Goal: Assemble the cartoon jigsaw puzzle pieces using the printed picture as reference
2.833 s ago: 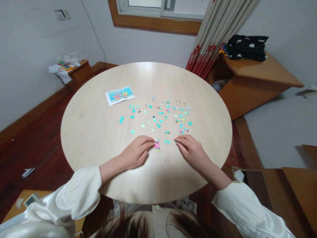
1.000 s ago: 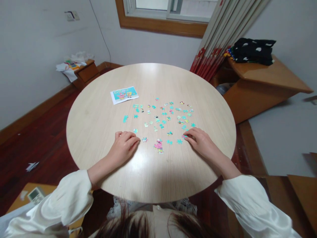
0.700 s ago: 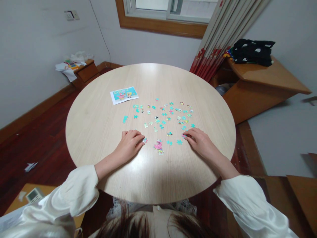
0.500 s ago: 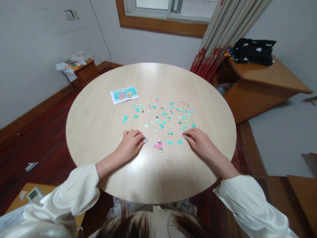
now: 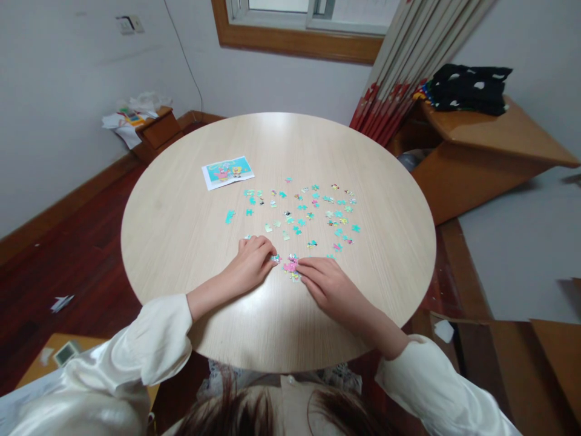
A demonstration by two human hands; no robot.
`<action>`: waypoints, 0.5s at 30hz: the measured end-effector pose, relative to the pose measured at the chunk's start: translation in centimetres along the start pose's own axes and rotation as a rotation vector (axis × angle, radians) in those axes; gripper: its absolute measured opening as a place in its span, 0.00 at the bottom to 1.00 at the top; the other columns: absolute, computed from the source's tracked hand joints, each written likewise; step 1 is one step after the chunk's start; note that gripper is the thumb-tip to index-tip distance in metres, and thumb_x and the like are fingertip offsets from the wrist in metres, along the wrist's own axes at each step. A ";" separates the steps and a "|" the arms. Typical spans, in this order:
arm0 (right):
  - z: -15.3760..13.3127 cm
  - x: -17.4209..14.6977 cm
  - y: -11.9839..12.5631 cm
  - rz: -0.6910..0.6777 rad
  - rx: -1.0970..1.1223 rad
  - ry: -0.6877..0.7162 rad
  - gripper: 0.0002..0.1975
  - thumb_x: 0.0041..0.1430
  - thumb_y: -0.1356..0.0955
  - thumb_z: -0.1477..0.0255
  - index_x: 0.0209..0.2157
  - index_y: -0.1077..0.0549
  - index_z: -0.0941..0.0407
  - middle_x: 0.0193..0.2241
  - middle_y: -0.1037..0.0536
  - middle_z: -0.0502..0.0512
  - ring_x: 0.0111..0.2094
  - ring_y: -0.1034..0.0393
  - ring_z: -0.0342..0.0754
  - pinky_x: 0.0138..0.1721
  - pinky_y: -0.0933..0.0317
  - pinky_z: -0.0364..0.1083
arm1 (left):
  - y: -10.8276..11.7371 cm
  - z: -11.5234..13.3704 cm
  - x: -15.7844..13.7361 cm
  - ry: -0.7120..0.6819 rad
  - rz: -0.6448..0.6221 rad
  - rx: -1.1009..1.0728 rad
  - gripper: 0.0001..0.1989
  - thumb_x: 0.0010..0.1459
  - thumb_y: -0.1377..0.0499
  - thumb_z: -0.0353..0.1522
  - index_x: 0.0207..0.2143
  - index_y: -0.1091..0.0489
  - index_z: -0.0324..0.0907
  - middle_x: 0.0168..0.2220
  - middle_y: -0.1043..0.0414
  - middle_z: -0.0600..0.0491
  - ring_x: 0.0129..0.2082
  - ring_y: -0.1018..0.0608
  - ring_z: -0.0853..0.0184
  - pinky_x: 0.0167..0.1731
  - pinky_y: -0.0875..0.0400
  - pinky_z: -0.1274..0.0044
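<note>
"What's the left hand (image 5: pixel 255 257) doing?"
"Its grip is pinched on a small puzzle piece (image 5: pixel 276 258), just left of the joined pink pieces (image 5: pixel 290 266) on the round bench (image 5: pixel 177 224)."
"And the right hand (image 5: pixel 330 286)?"
"At the right edge of the joined pink pieces. The fingers cover that spot, so I can't tell whether its grip holds anything."
"The rest?"
"Loose pieces (image 5: pixel 297 230) lie scattered beyond both hands; the picture card (image 5: pixel 227 172) sits farther back, leftward."
</note>
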State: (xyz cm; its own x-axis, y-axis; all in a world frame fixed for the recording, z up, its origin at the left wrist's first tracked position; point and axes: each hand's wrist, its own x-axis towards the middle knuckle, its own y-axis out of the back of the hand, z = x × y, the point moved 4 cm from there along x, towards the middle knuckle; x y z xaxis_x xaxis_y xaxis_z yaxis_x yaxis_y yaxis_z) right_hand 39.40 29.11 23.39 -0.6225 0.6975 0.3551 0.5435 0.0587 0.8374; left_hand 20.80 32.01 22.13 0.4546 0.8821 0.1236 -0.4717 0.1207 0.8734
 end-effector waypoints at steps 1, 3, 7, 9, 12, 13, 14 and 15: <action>-0.3 -0.1 -0.3 -0.010 -0.004 0.023 0.15 0.65 0.40 0.75 0.50 0.28 0.56 0.46 0.24 0.61 0.47 0.30 0.53 0.47 0.35 0.55 | -0.1 0.1 0.1 -0.004 -0.002 -0.002 0.03 0.61 0.45 0.30 0.37 0.34 0.40 0.39 0.31 0.50 0.40 0.31 0.60 0.42 0.42 0.66; -0.6 -0.2 -0.7 -0.018 -0.019 0.055 0.16 0.65 0.40 0.76 0.51 0.29 0.56 0.48 0.24 0.62 0.47 0.30 0.53 0.46 0.35 0.55 | -0.3 0.3 0.2 -0.008 -0.007 -0.004 0.03 0.62 0.45 0.30 0.37 0.35 0.40 0.39 0.31 0.49 0.41 0.31 0.60 0.42 0.42 0.66; -0.6 -0.3 -0.9 -0.011 -0.037 0.073 0.17 0.65 0.40 0.76 0.52 0.30 0.58 0.47 0.24 0.63 0.48 0.30 0.54 0.46 0.35 0.54 | -0.5 0.5 0.4 -0.002 -0.021 -0.009 0.02 0.61 0.45 0.30 0.37 0.35 0.40 0.39 0.31 0.49 0.41 0.31 0.60 0.42 0.42 0.66; -0.6 -0.3 -0.9 -0.014 -0.040 0.065 0.17 0.65 0.40 0.76 0.52 0.29 0.57 0.47 0.24 0.63 0.48 0.30 0.53 0.46 0.35 0.54 | -0.4 0.6 0.4 -0.001 -0.023 -0.019 0.02 0.61 0.45 0.30 0.37 0.35 0.40 0.39 0.31 0.49 0.41 0.32 0.60 0.42 0.42 0.66; -0.5 -0.3 -1.0 -0.018 -0.045 0.056 0.16 0.65 0.40 0.76 0.52 0.29 0.57 0.48 0.24 0.62 0.48 0.30 0.53 0.46 0.35 0.53 | -0.3 0.8 0.6 0.002 -0.026 -0.031 0.02 0.62 0.45 0.31 0.36 0.36 0.41 0.39 0.31 0.50 0.41 0.32 0.60 0.41 0.42 0.67; -0.5 -0.3 -1.0 -0.018 -0.046 0.056 0.16 0.65 0.40 0.76 0.52 0.29 0.57 0.48 0.24 0.63 0.48 0.30 0.53 0.46 0.35 0.53 | -0.3 0.9 0.6 0.004 -0.030 -0.033 0.02 0.62 0.45 0.31 0.36 0.36 0.41 0.39 0.31 0.50 0.41 0.32 0.60 0.41 0.42 0.67; -0.5 -0.3 -1.0 -0.018 -0.045 0.056 0.16 0.65 0.40 0.76 0.52 0.29 0.57 0.48 0.25 0.63 0.48 0.31 0.53 0.46 0.35 0.53 | -0.3 1.0 0.7 0.006 -0.036 -0.033 0.02 0.62 0.45 0.31 0.36 0.36 0.41 0.39 0.31 0.50 0.41 0.32 0.60 0.41 0.43 0.67; -0.5 -0.3 -1.0 -0.020 -0.043 0.054 0.17 0.65 0.40 0.77 0.52 0.29 0.57 0.48 0.25 0.63 0.48 0.31 0.53 0.46 0.35 0.53 | -0.3 1.1 0.8 0.010 -0.043 -0.032 0.02 0.62 0.45 0.31 0.36 0.36 0.41 0.39 0.31 0.50 0.41 0.32 0.60 0.41 0.43 0.67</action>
State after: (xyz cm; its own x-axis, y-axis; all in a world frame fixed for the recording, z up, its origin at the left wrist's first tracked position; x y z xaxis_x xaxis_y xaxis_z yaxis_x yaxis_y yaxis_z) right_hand 38.77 28.49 22.60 -0.6632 0.6570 0.3586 0.5062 0.0408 0.8614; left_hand 22.08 32.16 22.45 0.4676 0.8802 0.0813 -0.4755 0.1729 0.8626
